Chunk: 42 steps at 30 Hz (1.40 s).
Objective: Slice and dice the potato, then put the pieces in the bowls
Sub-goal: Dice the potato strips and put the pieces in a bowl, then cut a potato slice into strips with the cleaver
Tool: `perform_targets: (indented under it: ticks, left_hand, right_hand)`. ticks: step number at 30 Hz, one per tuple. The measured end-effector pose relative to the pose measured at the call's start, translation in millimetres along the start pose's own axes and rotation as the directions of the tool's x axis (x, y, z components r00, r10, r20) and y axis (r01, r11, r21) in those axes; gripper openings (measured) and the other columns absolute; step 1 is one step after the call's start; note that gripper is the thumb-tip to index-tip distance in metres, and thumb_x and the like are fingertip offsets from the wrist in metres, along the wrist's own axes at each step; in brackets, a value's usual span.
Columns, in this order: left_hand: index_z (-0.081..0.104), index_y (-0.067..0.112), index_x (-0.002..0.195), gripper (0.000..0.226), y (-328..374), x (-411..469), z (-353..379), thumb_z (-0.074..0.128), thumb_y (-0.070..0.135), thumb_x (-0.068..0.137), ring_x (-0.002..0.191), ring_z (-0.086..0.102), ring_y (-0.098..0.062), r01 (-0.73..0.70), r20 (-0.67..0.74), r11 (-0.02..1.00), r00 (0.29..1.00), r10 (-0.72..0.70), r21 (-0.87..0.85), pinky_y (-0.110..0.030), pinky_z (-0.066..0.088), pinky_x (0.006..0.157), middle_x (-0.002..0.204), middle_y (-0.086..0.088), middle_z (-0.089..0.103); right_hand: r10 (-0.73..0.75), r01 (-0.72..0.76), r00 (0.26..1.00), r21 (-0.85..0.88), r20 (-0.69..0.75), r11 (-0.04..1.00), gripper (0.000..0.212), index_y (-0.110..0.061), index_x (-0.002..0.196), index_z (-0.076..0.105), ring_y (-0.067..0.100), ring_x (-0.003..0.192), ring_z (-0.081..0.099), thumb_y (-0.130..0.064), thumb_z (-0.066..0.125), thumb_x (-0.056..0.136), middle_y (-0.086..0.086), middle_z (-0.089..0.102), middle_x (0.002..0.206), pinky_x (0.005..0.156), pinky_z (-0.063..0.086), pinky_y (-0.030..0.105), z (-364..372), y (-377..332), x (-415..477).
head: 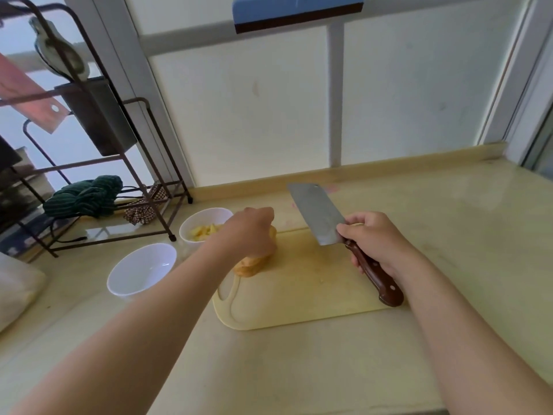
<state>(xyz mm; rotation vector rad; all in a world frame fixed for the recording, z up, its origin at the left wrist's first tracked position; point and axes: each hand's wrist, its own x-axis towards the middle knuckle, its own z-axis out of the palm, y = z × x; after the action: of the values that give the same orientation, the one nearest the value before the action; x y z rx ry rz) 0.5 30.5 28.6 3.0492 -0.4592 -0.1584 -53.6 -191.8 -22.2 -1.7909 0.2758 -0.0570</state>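
A pale yellow cutting board (pixel 299 298) lies on the counter. At its far left corner rests a stack of potato slices (pixel 250 266), with my left hand (pixel 250 232) pressed down on top and hiding most of it. My right hand (pixel 374 238) grips the brown wooden handle of a cleaver (pixel 317 215), whose blade is raised over the board's far edge, apart from the potato. Left of the board stand two white bowls: the far bowl (pixel 199 217) holds cut potato pieces, and the near bowl (pixel 140 271) has nothing in it.
A dark metal rack (pixel 125 175) stands at the back left with a green cloth (pixel 86 196) and a checked cloth on its lower shelf. A white bag (pixel 15 289) sits at the left edge. The wall and window frame close the counter's far side.
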Motion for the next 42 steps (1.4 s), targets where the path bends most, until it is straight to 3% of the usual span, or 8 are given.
perform_targets:
  ticks: [8,13,17,20,26,34,38,42]
  left_hand:
    - [0.049,0.028,0.139,0.051,0,0,-8,0.051,0.012,0.091,0.107,0.057,-0.021,-0.004,-0.069,0.990,0.998,-0.006,-0.139,-0.033,0.053,0.086,0.135,0.001,0.056]
    - [0.061,0.031,0.125,0.048,12,1,-8,0.050,0.003,0.087,0.092,0.053,-0.018,-0.015,-0.127,0.934,0.991,-0.033,-0.356,-0.031,0.050,0.072,0.121,0.002,0.054]
    - [0.065,0.035,0.109,0.035,32,0,8,0.063,0.010,0.084,0.078,0.063,-0.017,-0.032,-0.116,0.742,0.991,-0.062,-0.670,-0.027,0.050,0.057,0.099,-0.001,0.063]
    - [0.068,0.026,0.108,0.035,46,3,26,0.067,0.005,0.081,0.087,0.070,-0.027,0.052,-0.004,0.593,0.996,-0.093,-0.804,-0.039,0.061,0.072,0.101,-0.010,0.066]
    - [0.070,0.017,0.105,0.027,58,16,53,0.064,0.000,0.085,0.099,0.067,-0.036,0.166,0.112,0.275,0.973,-0.202,-0.947,-0.049,0.057,0.087,0.109,-0.018,0.067]
    - [0.061,0.020,0.133,0.040,53,5,43,0.053,0.020,0.094,0.102,0.062,-0.022,-0.059,-0.077,0.870,0.997,0.025,-0.489,-0.026,0.050,0.078,0.128,-0.004,0.061]
    - [0.056,0.018,0.137,0.042,50,-4,44,0.054,0.031,0.097,0.126,0.050,-0.022,-0.259,-0.044,0.943,0.966,0.256,-0.208,-0.030,0.043,0.101,0.145,-0.001,0.048]
    - [0.050,0.022,0.143,0.057,40,-9,54,0.059,0.047,0.092,0.136,0.043,-0.021,-0.328,-0.001,0.927,0.943,0.334,-0.180,-0.029,0.036,0.108,0.157,0.000,0.032]
  right_hand:
    - [-0.011,0.011,1.000,0.026,-0.001,1.000,0.007,-0.004,0.099,0.066,0.023,0.041,0.054,-0.011,0.064,0.098,0.014,0.066,0.079,0.040,0.047,0.031,0,-2,0]
    - [-0.007,0.008,1.000,0.050,-0.023,0.999,0.004,-0.010,0.100,0.066,0.022,0.042,0.055,-0.012,0.065,0.098,0.014,0.067,0.080,0.042,0.047,0.031,-4,-3,-1]
    - [-0.004,0.011,0.997,0.090,-0.082,0.996,0.008,-0.005,0.096,0.067,0.021,0.040,0.054,-0.012,0.064,0.098,0.013,0.064,0.076,0.041,0.046,0.030,-13,-3,-1]
    - [0.021,-0.006,0.992,0.117,-0.128,0.993,0.014,0.002,0.098,0.068,0.020,0.041,0.056,-0.012,0.064,0.098,0.015,0.062,0.076,0.041,0.047,0.030,-21,0,-1]
    - [0.063,-0.032,0.984,0.180,-0.169,0.983,0.016,-0.006,0.083,0.065,0.019,0.038,0.054,-0.011,0.064,0.098,0.009,0.055,0.061,0.038,0.044,0.026,-27,5,-2]
    - [0.067,-0.046,0.984,0.135,-0.162,0.990,0.018,-0.008,0.080,0.063,0.020,0.040,0.054,-0.011,0.064,0.098,0.013,0.059,0.070,0.040,0.046,0.028,-25,5,2]
    - [0.071,-0.057,0.985,0.092,-0.157,0.994,0.013,-0.005,0.086,0.066,0.020,0.041,0.055,-0.011,0.063,0.097,0.012,0.059,0.070,0.041,0.047,0.029,-23,6,3]
    - [0.070,-0.064,0.984,0.040,-0.161,0.997,0.013,-0.005,0.084,0.066,0.021,0.041,0.056,-0.010,0.062,0.095,0.012,0.058,0.068,0.040,0.046,0.028,-22,7,4]
